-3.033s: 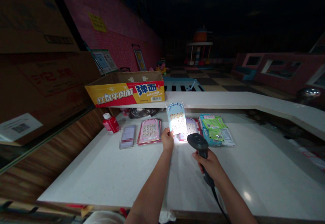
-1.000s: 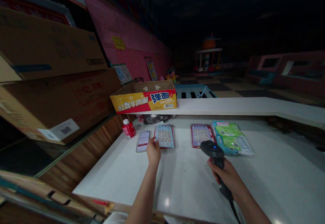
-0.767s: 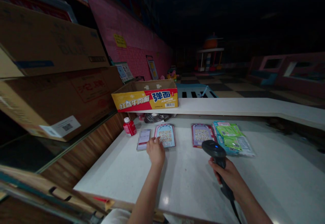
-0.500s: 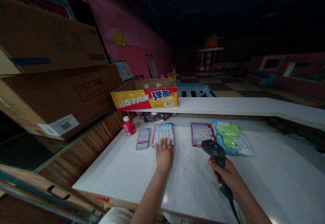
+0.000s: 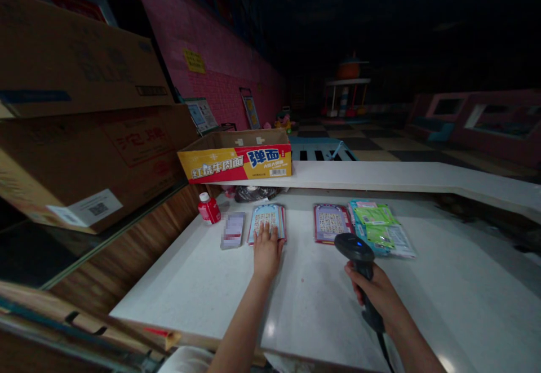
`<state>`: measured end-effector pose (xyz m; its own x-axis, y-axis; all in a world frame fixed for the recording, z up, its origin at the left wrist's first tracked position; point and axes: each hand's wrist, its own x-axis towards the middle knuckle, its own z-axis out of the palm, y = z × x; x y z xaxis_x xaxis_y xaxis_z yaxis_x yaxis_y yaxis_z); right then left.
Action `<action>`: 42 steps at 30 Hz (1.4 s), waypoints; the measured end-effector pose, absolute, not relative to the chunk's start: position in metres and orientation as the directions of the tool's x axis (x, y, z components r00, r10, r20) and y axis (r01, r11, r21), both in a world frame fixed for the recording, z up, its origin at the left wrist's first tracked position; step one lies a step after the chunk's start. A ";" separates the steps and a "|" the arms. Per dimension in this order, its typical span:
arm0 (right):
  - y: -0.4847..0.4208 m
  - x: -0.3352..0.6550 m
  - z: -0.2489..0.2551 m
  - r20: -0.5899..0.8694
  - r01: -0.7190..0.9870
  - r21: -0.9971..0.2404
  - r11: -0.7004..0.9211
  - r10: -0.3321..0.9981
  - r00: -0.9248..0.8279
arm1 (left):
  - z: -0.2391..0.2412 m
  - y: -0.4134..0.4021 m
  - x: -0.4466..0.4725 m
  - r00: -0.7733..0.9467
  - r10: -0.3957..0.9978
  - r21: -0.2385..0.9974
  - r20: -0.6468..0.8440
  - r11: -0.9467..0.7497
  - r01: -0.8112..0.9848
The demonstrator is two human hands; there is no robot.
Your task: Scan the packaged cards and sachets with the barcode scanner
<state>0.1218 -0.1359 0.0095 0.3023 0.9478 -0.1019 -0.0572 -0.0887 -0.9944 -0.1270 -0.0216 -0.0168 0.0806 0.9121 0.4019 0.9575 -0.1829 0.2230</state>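
My left hand [image 5: 267,253] lies with fingers stretched out on the near edge of a stack of light-blue printed cards or booklets [image 5: 265,215]. My right hand [image 5: 374,288] is wrapped round the handle of a black barcode scanner [image 5: 355,248], which has a small blue light on top and a cable running down. Just beyond the scanner head sits a second stack of purple and dark-red printed cards [image 5: 332,221]. Green and blue flat plastic packets [image 5: 378,226] lie to its right, overlapping. A phone-like flat thing [image 5: 233,231], partly blurred out, rests left of the light-blue stack.
A red bottle with a white cap [image 5: 208,209] stands at the white table's [image 5: 190,283] left side. On the raised shelf [image 5: 359,174] sits an open yellow and red carton [image 5: 240,161]. Large cardboard boxes [image 5: 93,159] are stacked at left. A dark bundle [image 5: 256,194] lies below the shelf.
The whole view has shifted slightly. The light-blue stack now looks straighter and more squared under my left hand. The scanner stays in my right hand at nearly the same spot.
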 end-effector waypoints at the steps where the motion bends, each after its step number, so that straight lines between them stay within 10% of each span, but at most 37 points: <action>1: -0.136 0.124 0.010 -0.105 -0.065 -0.994 -0.089 0.945 0.311 | -0.016 -0.020 -0.122 0.098 0.898 0.242 0.430 -0.219 0.945; 8: -0.140 0.140 0.018 -0.124 -0.133 -0.988 -0.078 0.914 0.387 | -0.010 -0.006 -0.061 0.203 0.888 0.499 0.413 -0.407 0.766; 12: -0.144 0.147 0.020 -0.132 -0.139 -0.987 -0.081 0.901 0.413 | -0.011 0.005 -0.020 0.085 0.974 0.690 0.208 -0.208 0.693; 21: -0.147 0.162 0.011 -0.148 -0.137 -0.985 -0.102 0.908 0.392 | 0.001 0.022 0.014 -0.121 0.993 0.539 -0.012 0.109 0.835; 42: -0.143 0.148 0.010 -0.109 -0.106 -0.992 -0.071 0.908 0.406 | -0.020 0.044 -0.030 -0.165 0.983 0.857 -0.081 0.153 0.492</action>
<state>0.1477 -0.1428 0.0096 0.4056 0.9076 -0.1086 -0.1061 -0.0712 -0.9918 -0.0304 0.0441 -0.0202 -0.1649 0.9830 -0.0806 0.4921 0.1529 0.8570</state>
